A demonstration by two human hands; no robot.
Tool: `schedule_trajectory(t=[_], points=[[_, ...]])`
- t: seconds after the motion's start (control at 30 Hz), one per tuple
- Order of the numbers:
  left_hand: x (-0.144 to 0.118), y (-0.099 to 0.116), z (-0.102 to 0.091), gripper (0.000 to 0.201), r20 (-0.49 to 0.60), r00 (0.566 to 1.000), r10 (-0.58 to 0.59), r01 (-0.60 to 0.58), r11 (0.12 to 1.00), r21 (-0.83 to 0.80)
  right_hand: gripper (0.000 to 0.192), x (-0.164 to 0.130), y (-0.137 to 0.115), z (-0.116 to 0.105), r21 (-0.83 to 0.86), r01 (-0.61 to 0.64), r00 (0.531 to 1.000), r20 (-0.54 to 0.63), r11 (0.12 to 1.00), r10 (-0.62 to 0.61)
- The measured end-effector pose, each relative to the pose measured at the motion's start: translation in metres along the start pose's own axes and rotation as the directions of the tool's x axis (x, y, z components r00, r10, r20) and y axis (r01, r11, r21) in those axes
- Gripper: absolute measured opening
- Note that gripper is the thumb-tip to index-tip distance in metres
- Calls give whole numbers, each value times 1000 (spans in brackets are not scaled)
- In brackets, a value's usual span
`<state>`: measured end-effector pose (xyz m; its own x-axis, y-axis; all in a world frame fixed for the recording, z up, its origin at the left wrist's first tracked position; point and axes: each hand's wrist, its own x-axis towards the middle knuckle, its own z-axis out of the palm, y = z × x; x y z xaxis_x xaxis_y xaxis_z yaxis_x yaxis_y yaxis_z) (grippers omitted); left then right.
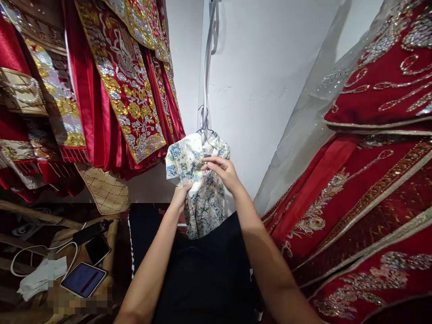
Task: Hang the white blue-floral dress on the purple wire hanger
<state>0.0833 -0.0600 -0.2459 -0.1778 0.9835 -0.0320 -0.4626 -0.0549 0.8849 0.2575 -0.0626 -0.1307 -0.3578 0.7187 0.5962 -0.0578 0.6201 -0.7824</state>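
Observation:
A small white dress with a blue floral print hangs on a wire hanger against a white wall. My right hand pinches the fabric near the collar at the top of the dress. My left hand grips the dress lower down on its left side, fingers tucked into the cloth. Both forearms reach up from the bottom of the view.
Red garments with gold and silver embroidery hang at the upper left, and red beaded gowns fill the right side. At the lower left a surface holds a tablet, a phone, white cables and a white cloth.

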Motion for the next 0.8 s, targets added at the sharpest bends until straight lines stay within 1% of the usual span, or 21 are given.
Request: schedule_trajectory(t=[0.03, 0.07, 0.1, 0.17, 0.23, 0.27, 0.33, 0.47, 0.53, 0.6, 0.7, 0.77, 0.8], points=[[-4, 0, -3, 43, -11, 1000, 6, -6, 1000, 1, 34, -9, 17, 7, 91, -62, 990, -124, 994, 73], [-8, 2, -5, 45, -17, 1000, 11, -10, 1000, 1, 36, -19, 35, 16, 186, -128, 948, -266, 974, 175], [-13, 4, -7, 47, -17, 1000, 14, -14, 1000, 2, 37, -27, 52, 25, 250, -193, 892, -359, 949, 276], [-21, 11, -10, 50, 1, 1000, 25, -25, 1000, 8, 37, -42, 81, 42, 286, -237, 852, -397, 929, 340], [-30, 20, -11, 51, 24, 999, 48, -48, 999, 5, 39, -50, 95, 54, 291, -259, 854, -376, 921, 359], [-35, 24, -10, 51, 37, 997, 61, -61, 998, 0, 40, -52, 96, 57, 291, -263, 860, -362, 920, 360], [-43, 33, -7, 50, 76, 994, 80, -80, 997, -6, 38, -51, 90, 55, 280, -260, 873, -341, 924, 349], [-56, 46, 1, 47, 172, 981, 90, -95, 995, 23, 29, -47, 65, 40, 224, -246, 892, -328, 943, 311], [-60, 50, 3, 47, 170, 981, 89, -98, 994, 41, 26, -48, 55, 34, 186, -227, 905, -322, 956, 277], [-63, 54, 4, 47, 140, 987, 79, -90, 993, 72, 25, -51, 49, 31, 159, -208, 910, -330, 965, 250], [-68, 61, 4, 49, 77, 996, 47, -59, 986, 159, 28, -57, 44, 29, 149, -220, 897, -357, 964, 259], [-73, 66, 4, 51, 71, 996, 59, -73, 975, 210, 31, -59, 42, 30, 141, -228, 894, -362, 963, 265], [-76, 68, 5, 52, 85, 993, 79, -97, 969, 229, 31, -59, 40, 31, 134, -225, 892, -371, 965, 259]])
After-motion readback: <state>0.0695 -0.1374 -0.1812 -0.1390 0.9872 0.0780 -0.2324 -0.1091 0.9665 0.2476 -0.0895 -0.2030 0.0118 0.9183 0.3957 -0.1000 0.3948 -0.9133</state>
